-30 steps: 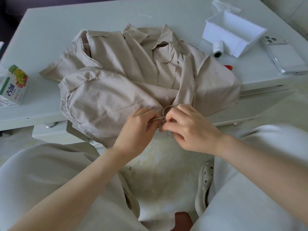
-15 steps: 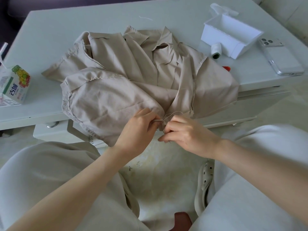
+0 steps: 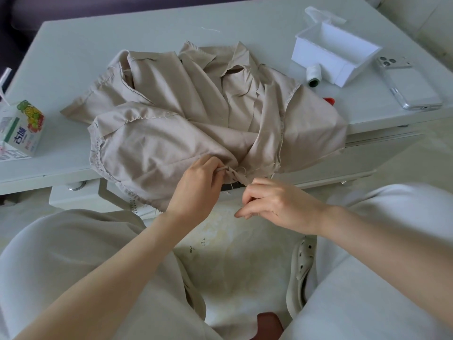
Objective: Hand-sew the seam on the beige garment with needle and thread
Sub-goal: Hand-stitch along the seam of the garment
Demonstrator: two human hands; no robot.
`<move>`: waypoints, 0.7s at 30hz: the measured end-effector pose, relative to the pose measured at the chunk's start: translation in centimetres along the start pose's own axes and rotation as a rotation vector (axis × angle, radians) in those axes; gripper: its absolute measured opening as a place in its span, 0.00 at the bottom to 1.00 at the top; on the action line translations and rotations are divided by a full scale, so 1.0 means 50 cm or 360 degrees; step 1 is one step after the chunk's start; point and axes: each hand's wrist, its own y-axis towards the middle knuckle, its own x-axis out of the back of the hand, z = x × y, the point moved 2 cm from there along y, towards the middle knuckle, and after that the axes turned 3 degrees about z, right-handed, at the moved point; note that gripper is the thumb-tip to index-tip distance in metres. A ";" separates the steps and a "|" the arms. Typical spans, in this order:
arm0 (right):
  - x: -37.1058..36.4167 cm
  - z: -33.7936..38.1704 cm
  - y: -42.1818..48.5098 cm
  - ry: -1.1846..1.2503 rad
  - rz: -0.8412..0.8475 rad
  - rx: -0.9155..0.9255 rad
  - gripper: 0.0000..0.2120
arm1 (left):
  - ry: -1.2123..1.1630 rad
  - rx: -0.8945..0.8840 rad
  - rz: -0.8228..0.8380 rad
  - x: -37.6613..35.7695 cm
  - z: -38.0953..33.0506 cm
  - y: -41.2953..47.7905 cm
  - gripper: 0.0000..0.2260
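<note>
The beige garment lies crumpled across the middle of the worktop, its near hem spilling over the worktop's near edge, and the work is at that overhang. A small fold of the seam is gathered there, with loose thread trailing from it. This looks like mid-stitch: the seam is under way rather than finished, since nothing is knotted off or trimmed. How many stitches are in is too small to tell. The left hand sits just off the worktop's near edge, wrist low, its fingers pinching the fold to hold it taut. The right hand hovers close beside it, a little further off the worktop's edge. Its fingers are curled, thumb and forefinger pressed tip to tip on what I take to be the needle, too fine to see. The thread spool stands at the worktop's far right.
</note>
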 end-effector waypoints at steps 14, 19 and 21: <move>-0.067 -0.029 -0.032 0.0470 0.0833 -0.0852 0.13 | -0.0125 0.0014 -0.0105 0.019 -0.019 0.006 0.07; -0.096 -0.053 -0.055 0.0347 0.1119 -0.0996 0.15 | -0.0180 0.0031 -0.0146 0.030 -0.024 0.006 0.07; -0.098 -0.056 -0.060 0.0333 0.1183 -0.1027 0.15 | -0.0226 0.0041 -0.0160 0.036 -0.026 0.005 0.07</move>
